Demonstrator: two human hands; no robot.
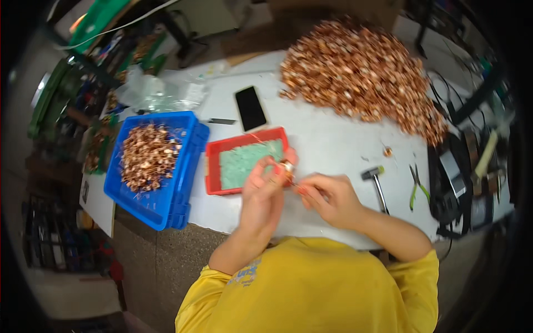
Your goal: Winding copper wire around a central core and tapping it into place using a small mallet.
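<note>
Copper coil [287,166], one, gripped by left hand [265,191]; right hand [335,202] closed, hold unclear; one red tray [210,176] nearby

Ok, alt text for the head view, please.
Left hand holds a small coppery part, right hand close beside it, near a red tray. A blue bin of coppery pieces stands left; a large coppery heap lies upper right.

- White table [333,147], clock directions from its middle
- 9 o'clock: blue tub [187,172]
- Near the middle: red tray [210,169]
- 10 o'clock: clear plastic bag [166,91]; nearer in, thin metal strip [222,121]
- 11 o'clock: phone [251,109]
- 1 to 2 o'clock: heap of copper pieces [355,77]
- 4 o'clock: hammer [378,186], green-handled pliers [417,183]
</note>
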